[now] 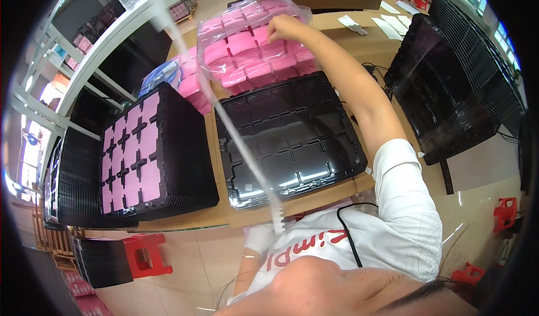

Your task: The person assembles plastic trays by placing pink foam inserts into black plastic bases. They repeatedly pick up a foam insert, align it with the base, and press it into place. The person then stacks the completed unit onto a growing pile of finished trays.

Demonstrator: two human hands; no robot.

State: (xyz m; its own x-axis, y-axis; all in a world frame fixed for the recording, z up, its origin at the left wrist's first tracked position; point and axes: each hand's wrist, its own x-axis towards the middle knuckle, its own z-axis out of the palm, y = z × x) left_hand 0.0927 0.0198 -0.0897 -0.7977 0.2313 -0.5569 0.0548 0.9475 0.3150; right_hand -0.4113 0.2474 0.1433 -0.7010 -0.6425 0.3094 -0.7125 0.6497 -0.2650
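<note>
My right hand [282,28] reaches across the table to a stack of pink foam pads [241,42] in a clear plastic bag [222,27]. Its fingers are bent and closed at the upper pads; the fingertips are partly hidden. In front of my body lies a black plastic tray [286,139] with shallow rectangular compartments, with none of the pink pads in it. To its left stands a tall stack of black trays [188,159], the top one filled with pink pads [147,139]. My left arm hangs low beside my body, its hand out of sight.
More black trays [449,86] stand on the right, partly wrapped in film. Another tray stack [78,175] is at far left. White gloves [352,25] and paper slips [390,27] lie at the back. A red stool [147,255] stands on the floor. A pale strip [241,147] crosses the view.
</note>
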